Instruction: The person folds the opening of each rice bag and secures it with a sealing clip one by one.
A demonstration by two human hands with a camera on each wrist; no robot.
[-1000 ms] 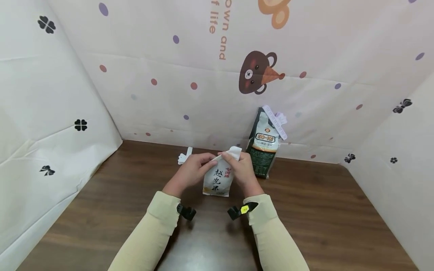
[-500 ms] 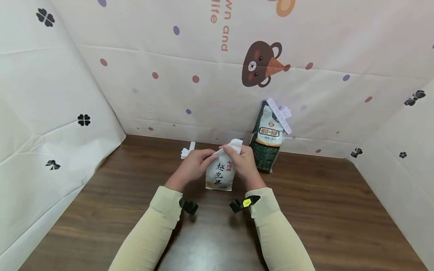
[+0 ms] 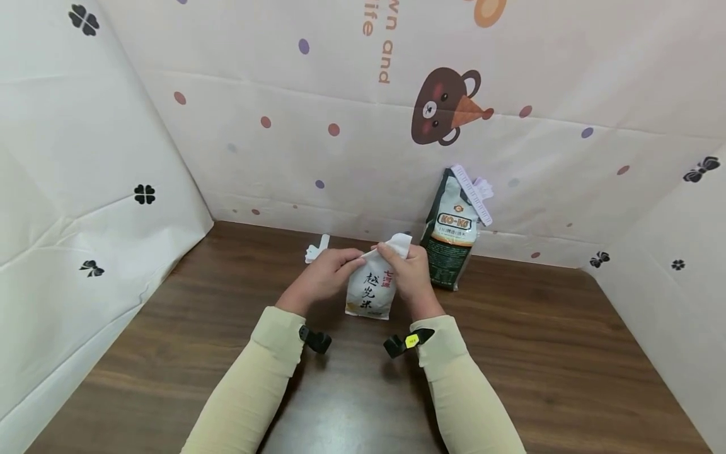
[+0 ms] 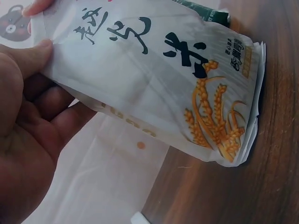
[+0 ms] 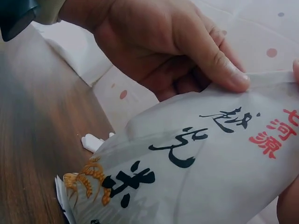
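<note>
A small white rice bag with black and red characters stands upright on the table in the head view, its top rising between both hands. At the left of its upper edge, my left hand pinches the bag between thumb and fingers. My right hand pinches the top right part, where a white flap sticks up. The left wrist view shows the left thumb on the front of the bag and wheat ears printed near its base. In the right wrist view, the left hand appears above the bag.
Behind and to the right, a green and white KO-KO bag leans near the wall, a lilac clip across its top. A white clip lies on the wooden table beyond my left hand. Patterned cloth surrounds the table.
The head view has shifted slightly, so the scene sits a little higher and further right. Both hands stay at the rice bag's top edge with little visible change.
</note>
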